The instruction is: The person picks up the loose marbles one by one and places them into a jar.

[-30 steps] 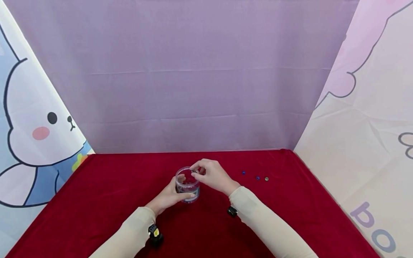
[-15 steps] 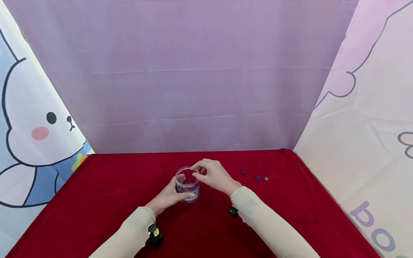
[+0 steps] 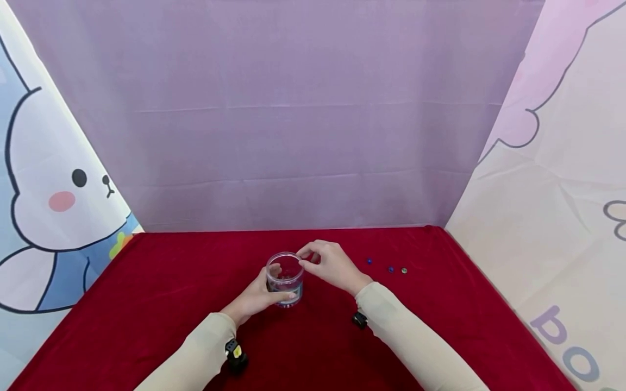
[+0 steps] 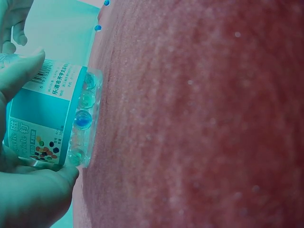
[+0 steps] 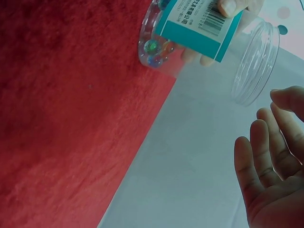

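Note:
A clear plastic jar [image 3: 286, 279] without a lid has a teal-and-white label [image 5: 199, 23]. My left hand [image 3: 258, 297] grips it round its side, the thumb across the label. Several glass marbles [image 4: 83, 119] lie at the jar's bottom. Just right of the rim hovers my right hand [image 3: 335, 266]. Its fingers are loosely bent and apart in the right wrist view, beside the jar's mouth [image 5: 256, 64], and no object shows in them. On the cloth to the right lie a blue marble [image 3: 369, 261], a second blue marble [image 3: 390, 269] and a greenish marble [image 3: 404, 270].
Red velvet cloth [image 3: 313, 347] covers the table. A plain purple-grey curtain [image 3: 293, 119] hangs behind it, with cartoon-printed sheets [image 3: 548, 217] on both sides. Black wrist cameras [image 3: 236, 353] are strapped over both pale sleeves.
My right hand has drawn back to the right from over the jar's mouth. The small dark thing at its fingertips a second ago is gone from them. My left hand and the jar hold still.

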Demonstrator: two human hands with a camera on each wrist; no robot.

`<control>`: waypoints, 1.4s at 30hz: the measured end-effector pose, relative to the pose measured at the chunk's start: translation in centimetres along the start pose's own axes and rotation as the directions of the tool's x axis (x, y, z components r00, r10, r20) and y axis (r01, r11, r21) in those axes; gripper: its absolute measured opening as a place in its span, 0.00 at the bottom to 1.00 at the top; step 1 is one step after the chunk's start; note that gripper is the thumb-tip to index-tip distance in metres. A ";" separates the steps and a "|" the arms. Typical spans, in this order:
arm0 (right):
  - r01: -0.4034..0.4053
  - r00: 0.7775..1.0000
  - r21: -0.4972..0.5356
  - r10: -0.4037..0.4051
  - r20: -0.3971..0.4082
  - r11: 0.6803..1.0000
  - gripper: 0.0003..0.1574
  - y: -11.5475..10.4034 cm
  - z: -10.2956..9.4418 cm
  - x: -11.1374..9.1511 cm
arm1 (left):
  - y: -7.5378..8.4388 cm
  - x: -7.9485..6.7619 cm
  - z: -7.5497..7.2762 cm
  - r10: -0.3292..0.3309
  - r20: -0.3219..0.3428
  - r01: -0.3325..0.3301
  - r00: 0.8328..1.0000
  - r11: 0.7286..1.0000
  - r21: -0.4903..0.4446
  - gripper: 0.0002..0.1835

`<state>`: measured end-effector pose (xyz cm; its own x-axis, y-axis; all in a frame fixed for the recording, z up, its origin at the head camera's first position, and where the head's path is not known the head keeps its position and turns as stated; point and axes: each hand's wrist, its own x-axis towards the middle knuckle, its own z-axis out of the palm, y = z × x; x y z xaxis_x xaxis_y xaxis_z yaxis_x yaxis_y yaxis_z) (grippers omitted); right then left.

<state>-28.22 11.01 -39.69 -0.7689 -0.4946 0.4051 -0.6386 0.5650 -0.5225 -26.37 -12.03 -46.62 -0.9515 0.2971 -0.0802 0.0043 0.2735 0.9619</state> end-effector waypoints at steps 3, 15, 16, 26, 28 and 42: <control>-0.007 1.000 -0.011 0.007 -0.008 1.000 0.13 0.4 -0.2 -0.2 | 0.0 0.0 0.0 0.001 0.001 -0.001 1.000 1.000 -0.005 0.53; -0.090 0.996 -0.032 0.090 0.006 0.995 0.15 2.0 -0.6 -1.3 | 0.1 -0.2 0.0 -0.004 0.000 0.004 1.000 1.000 -0.003 0.53; -0.093 0.996 -0.030 0.093 0.006 0.995 0.14 2.1 -0.6 -1.3 | 0.1 -0.2 0.0 -0.004 -0.001 0.004 1.000 1.000 -0.001 0.53; -0.145 0.989 -0.014 0.145 -0.013 0.989 0.14 4.0 -1.1 -2.1 | 0.1 -0.2 0.0 0.007 -0.006 -0.007 1.000 1.000 0.012 0.53; -0.155 0.988 -0.019 0.155 -0.019 0.988 0.14 4.4 -1.2 -2.3 | 0.1 -0.2 0.0 0.008 -0.007 -0.008 1.000 1.000 0.012 0.53; -0.255 0.966 -0.015 0.254 -0.046 0.967 0.12 6.8 -2.2 -3.0 | 0.0 -0.1 -0.1 0.008 0.000 -0.008 1.000 1.000 0.007 0.53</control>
<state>-30.30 17.80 -42.81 -0.9063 -0.3040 0.2937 -0.4223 0.6820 -0.5972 -26.28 -12.15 -46.61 -0.9513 0.2996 -0.0728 0.0139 0.2776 0.9606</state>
